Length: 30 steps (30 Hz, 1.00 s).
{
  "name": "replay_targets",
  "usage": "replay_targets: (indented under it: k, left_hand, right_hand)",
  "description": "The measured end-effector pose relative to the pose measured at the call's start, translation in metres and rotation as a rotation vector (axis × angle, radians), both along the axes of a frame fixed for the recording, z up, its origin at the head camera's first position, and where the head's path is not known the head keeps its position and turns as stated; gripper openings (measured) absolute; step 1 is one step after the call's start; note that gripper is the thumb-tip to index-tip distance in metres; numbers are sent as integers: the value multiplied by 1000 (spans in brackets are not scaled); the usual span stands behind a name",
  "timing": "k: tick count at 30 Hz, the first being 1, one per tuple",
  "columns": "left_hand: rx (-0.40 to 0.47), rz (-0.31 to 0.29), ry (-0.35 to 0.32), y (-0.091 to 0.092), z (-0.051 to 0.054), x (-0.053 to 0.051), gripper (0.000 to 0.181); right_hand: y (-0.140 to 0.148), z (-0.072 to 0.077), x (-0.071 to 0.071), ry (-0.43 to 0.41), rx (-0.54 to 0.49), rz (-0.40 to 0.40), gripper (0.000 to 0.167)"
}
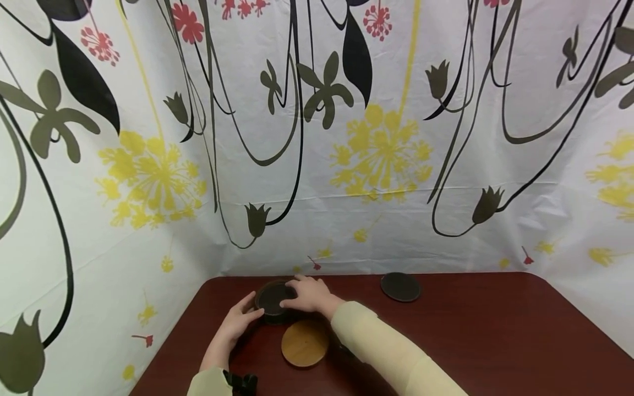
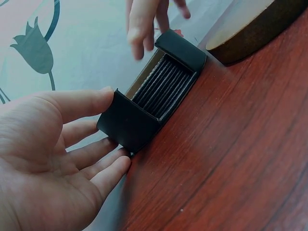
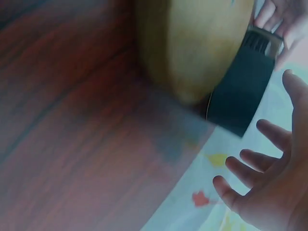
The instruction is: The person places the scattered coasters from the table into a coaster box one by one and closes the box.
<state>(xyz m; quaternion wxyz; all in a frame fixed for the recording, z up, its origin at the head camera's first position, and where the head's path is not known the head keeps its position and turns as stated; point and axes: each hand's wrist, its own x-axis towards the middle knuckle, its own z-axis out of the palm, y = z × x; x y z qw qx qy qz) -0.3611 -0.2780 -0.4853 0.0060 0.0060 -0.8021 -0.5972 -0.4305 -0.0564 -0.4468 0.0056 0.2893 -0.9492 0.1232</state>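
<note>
A round black coaster holder [image 1: 271, 315] stands at the table's far left. Through the gap in its side, a stack of thin black coasters [image 2: 163, 89] shows in the left wrist view. My left hand [image 1: 235, 325] holds the holder's curved wall, thumb at the upper edge and fingers lower down. Over the holder's right side is my right hand [image 1: 311, 294]; its fingers are spread and grip nothing in the right wrist view. Nearer to me lies a round wooden disc [image 1: 304, 344], thick-edged, just in front of the holder.
A single black round coaster [image 1: 400, 287] lies near the back edge of the dark red table [image 1: 475, 335]. Behind and to the left hangs a white cloth [image 1: 317, 165] with a flower print, close to the table's edges.
</note>
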Motion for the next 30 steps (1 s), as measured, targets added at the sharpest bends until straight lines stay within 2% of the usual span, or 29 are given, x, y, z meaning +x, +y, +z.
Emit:
replay_targets:
  k: [10, 16, 21, 30]
  left_hand:
    - [-27, -18, 6, -5, -3, 0, 75]
    - [-13, -27, -26, -4, -1, -3, 77]
    - [-7, -27, -39, -3, 0, -3, 76]
    - [-8, -28, -41, -3, 0, -3, 77]
  right_hand:
    - [81, 7, -10, -3, -94, -24, 68]
    - [138, 6, -12, -2, -142, -132, 76]
    - [180, -1, -15, -17, -164, -221, 78]
    - [236, -12, -17, -29, -211, -315, 77]
